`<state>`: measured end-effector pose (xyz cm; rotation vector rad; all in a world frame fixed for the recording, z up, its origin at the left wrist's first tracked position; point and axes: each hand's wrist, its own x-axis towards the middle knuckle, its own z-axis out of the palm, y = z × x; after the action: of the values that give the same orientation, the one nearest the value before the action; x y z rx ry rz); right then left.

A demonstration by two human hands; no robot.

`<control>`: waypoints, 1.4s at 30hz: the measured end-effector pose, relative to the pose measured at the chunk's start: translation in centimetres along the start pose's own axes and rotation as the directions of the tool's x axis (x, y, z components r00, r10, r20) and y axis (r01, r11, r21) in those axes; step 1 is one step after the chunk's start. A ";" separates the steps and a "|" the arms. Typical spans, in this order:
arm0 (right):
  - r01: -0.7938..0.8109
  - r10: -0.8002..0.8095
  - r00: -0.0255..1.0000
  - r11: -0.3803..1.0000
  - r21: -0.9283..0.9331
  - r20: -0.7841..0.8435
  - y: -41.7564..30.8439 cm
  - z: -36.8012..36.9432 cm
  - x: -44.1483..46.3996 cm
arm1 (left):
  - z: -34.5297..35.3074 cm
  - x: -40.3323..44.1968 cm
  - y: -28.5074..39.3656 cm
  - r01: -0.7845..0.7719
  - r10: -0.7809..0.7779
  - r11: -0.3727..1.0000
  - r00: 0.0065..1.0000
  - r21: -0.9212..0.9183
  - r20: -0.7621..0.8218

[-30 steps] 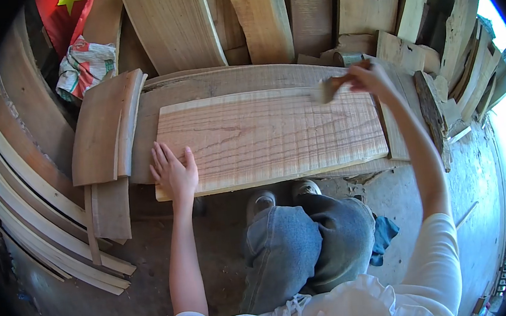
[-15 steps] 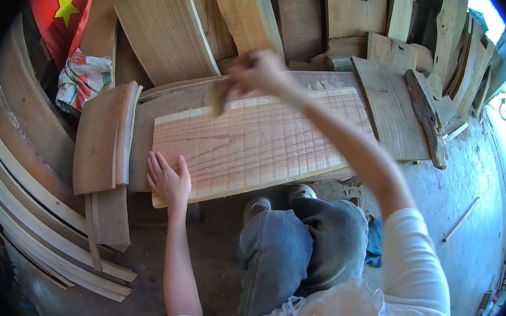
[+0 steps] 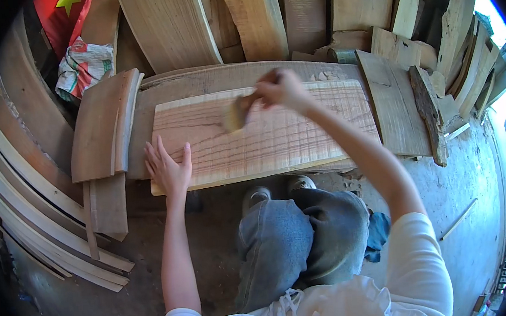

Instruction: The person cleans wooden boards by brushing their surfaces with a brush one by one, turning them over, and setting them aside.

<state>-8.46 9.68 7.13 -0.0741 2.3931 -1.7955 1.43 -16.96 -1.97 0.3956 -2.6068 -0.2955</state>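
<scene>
A light wooden board (image 3: 305, 135) with reddish grain lies flat across a wider plank (image 3: 198, 80). My left hand (image 3: 168, 169) rests with spread fingers on the board's left end. Over the middle-left of the board, my right hand (image 3: 282, 90) grips the handle of a brush (image 3: 236, 116). Pale bristles point down and left toward the wood; they are a little blurred, and I cannot tell whether they touch it.
Stacked boards (image 3: 103, 126) flank the work on the left, and another plank (image 3: 395, 103) lies at the right. Tall slabs (image 3: 169, 27) lean behind. Long thin strips (image 3: 41, 218) fill the left side. A stick (image 3: 458, 219) lies on the floor at right.
My right hand has shifted right and slightly down with the brush, whose bristles now show over the board. My left hand stays on the board's left end. The view has tilted slightly.
</scene>
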 end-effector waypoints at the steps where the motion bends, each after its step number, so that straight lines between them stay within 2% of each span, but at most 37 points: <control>1: -0.014 0.011 0.999 0.999 -0.048 -0.050 0.6 -3.7 -0.9 | -0.1 -0.1 0.1 -0.016 0.016 1.000 1.000 0.007 -0.016; 4: -0.076 0.037 0.966 0.986 -0.145 -0.256 3.6 -14.6 -3.3 | -0.1 -0.1 0.2 -0.012 0.013 1.000 1.000 0.020 -0.019; 5: -0.183 0.090 0.919 0.959 -0.216 -0.384 3.8 -17.5 -4.3 | 0.1 -0.1 0.1 -0.007 0.008 0.999 1.000 0.031 -0.028; 6: -0.245 0.116 0.903 0.930 -0.272 -0.414 3.8 -20.4 -5.2 | 0.2 0.0 0.1 -0.007 0.008 1.000 1.000 0.023 -0.021; 7: -0.272 0.010 0.857 0.858 -0.435 -0.516 3.8 -22.3 -5.8 | 0.2 0.0 0.1 0.003 -0.003 0.999 1.000 0.044 -0.017; 9: -0.369 -0.088 0.829 0.656 -0.658 -0.552 1.9 -23.1 -6.9 | 0.4 0.1 0.3 0.017 -0.016 0.998 1.000 0.062 -0.017; 10: -0.342 -0.122 0.825 0.668 -0.661 -0.551 1.7 -22.9 -6.7 | 0.4 0.1 0.3 0.029 -0.028 0.999 0.999 0.019 -0.032; 13: -0.128 -0.223 0.880 0.739 -0.661 -0.420 -1.4 -16.4 -5.6 | 0.1 0.0 0.3 0.045 -0.051 0.995 0.996 -0.084 -0.067; 14: -0.028 -0.229 0.915 0.784 -0.620 -0.331 -2.9 -12.7 -5.5 | -0.2 0.0 0.3 0.043 -0.057 0.988 0.995 -0.150 -0.088; 15: 0.124 -0.289 0.934 0.815 -0.566 -0.211 -3.7 -9.2 -4.9 | -0.3 0.1 0.3 0.038 -0.051 0.990 0.994 -0.138 -0.093; 16: 0.187 -0.262 0.962 0.834 -0.519 -0.075 -5.8 -5.2 -5.2 | -0.2 0.0 0.3 0.031 -0.057 0.981 0.990 -0.192 -0.129; 18: 0.336 -0.297 0.941 0.887 -0.317 0.165 -6.9 1.8 -3.9 | 0.1 0.0 -0.2 0.014 -0.056 0.972 0.983 -0.236 -0.172; 19: 0.438 -0.384 0.896 0.850 -0.292 0.224 -7.1 5.4 -3.1 | 0.3 0.0 -0.5 -0.016 -0.047 0.957 0.977 -0.289 -0.209; 21: 0.504 -0.474 0.863 0.834 -0.227 0.173 -6.6 12.4 -1.3 | 0.7 0.1 -1.0 -0.063 -0.024 0.941 0.967 -0.332 -0.254; 23: 0.464 -0.452 0.884 0.881 -0.097 0.123 -5.8 17.1 -0.8 | 1.0 0.1 -1.1 -0.071 -0.064 0.907 0.951 -0.415 -0.303; 25: 0.416 -0.403 0.904 0.907 -0.066 0.144 -4.2 18.5 -0.8 | 0.4 0.2 -0.9 -0.041 -0.086 0.911 0.954 -0.410 -0.287; 26: 0.331 -0.322 0.933 0.943 -0.032 0.159 -3.2 18.4 -0.6 | 0.1 0.1 -0.8 -0.068 -0.039 0.933 0.957 -0.354 -0.286; 28: 0.287 -0.293 0.940 0.956 0.060 0.176 -1.8 15.7 -0.8 | -0.2 -0.1 -0.6 -0.091 0.004 0.950 0.961 -0.300 -0.277; 30: 0.215 -0.195 0.948 0.975 -0.054 0.250 -1.9 10.3 -2.1 | -0.2 -0.1 -0.2 -0.053 -0.055 0.935 0.955 -0.350 -0.293; 32: 0.063 -0.037 0.978 0.990 -0.122 0.207 -0.7 4.1 -2.9 | -0.4 -0.1 -0.1 -0.036 -0.070 0.930 0.960 -0.366 -0.271; 33: 0.039 -0.019 0.983 0.994 -0.106 0.185 0.1 0.5 -3.3 | -0.5 -0.1 0.0 -0.042 -0.063 0.928 0.961 -0.370 -0.268; 34: -0.060 0.078 0.995 0.968 -0.245 0.063 -1.1 -2.9 -5.0 | -0.4 -0.1 0.0 -0.046 -0.060 0.927 0.961 -0.373 -0.269; 36: -0.064 0.043 0.995 0.966 -0.249 -0.090 1.3 -10.2 -6.1 | -0.3 -0.1 0.0 -0.035 -0.070 0.932 0.959 -0.360 -0.274; 38: -0.189 0.067 0.936 0.924 -0.332 -0.345 2.8 -16.8 -7.1 | -0.5 -0.1 0.2 -0.057 -0.055 0.930 0.955 -0.363 -0.290; 39: -0.251 0.064 0.907 0.876 -0.411 -0.417 2.5 -19.2 -7.4 | -0.5 -0.1 0.2 -0.066 -0.051 0.928 0.952 -0.366 -0.301; 40: -0.282 -0.013 0.903 0.736 -0.615 -0.430 2.4 -21.4 -7.6 | -0.4 -0.3 0.2 -0.058 -0.058 0.929 0.953 -0.365 -0.297; 41: -0.259 -0.202 0.890 0.514 -0.818 -0.409 1.6 -21.7 -7.6 | -0.5 -0.3 0.2 -0.072 -0.067 0.913 0.944 -0.401 -0.322; 42: -0.251 -0.377 0.866 0.241 -0.938 -0.329 1.0 -21.7 -7.5 | -0.6 -0.3 0.3 -0.090 -0.076 0.896 0.934 -0.434 -0.350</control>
<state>-4.21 31.56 12.76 0.1976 3.5135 0.1255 1.86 -16.71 -1.53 0.2469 -2.0973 -0.7287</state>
